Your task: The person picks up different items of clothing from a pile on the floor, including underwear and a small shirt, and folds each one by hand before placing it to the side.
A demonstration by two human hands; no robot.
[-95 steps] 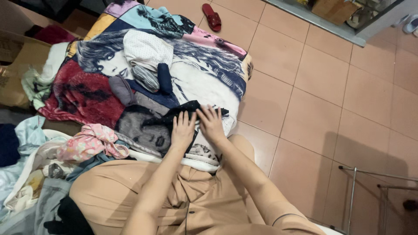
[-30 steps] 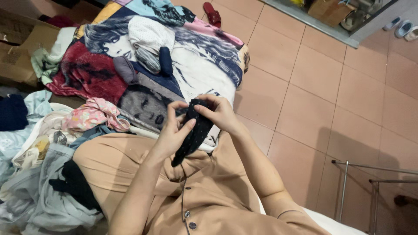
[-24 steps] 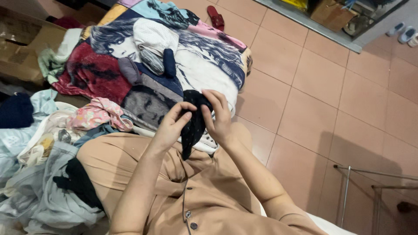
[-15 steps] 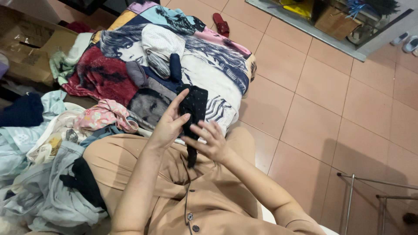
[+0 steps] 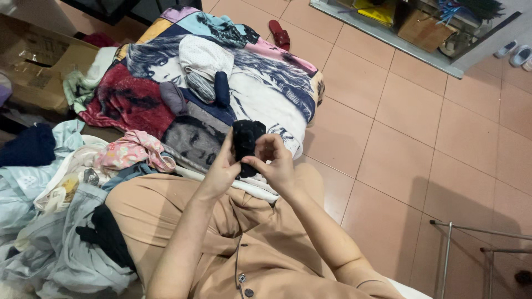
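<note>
Terracotta floor tiles [image 5: 399,160] fill the right of a cluttered room seen from above, where a person in tan clothing [image 5: 221,243] sits with both bare hands raised over the lap. Nearest the camera, the tan garment's dark buttons run down its front. Just beyond, the left hand [image 5: 221,169] cups a small black sock [image 5: 245,141] from the side, fingers curled round the back of the bundled cloth. The right hand [image 5: 275,165] meets it from the other side, thumb and forefinger pinching the sock's lower edge while the remaining fingers curl loosely behind. The sock stands roughly upright between the two hands, in the air over the near edge of a printed blanket [image 5: 260,99].

Left of the sock, a heap of laundry [image 5: 61,221] in pale blue and grey lies against the person's leg, with a pink floral garment [image 5: 130,152] on top nearer the blanket. Beyond the sock, the blanket spreads across the floor, printed with large portrait faces in red, blue, white and grey; three rolled sock bundles [image 5: 202,88] in grey, striped and navy rest on its middle. Farther left of the blanket sits an open cardboard box [image 5: 39,66]. Past the blanket's far edge a red sandal [image 5: 280,34] lies on the tiles. Right of the sock, near the frame's lower corner, a metal rack's thin legs [image 5: 446,260] stand on the floor.
</note>
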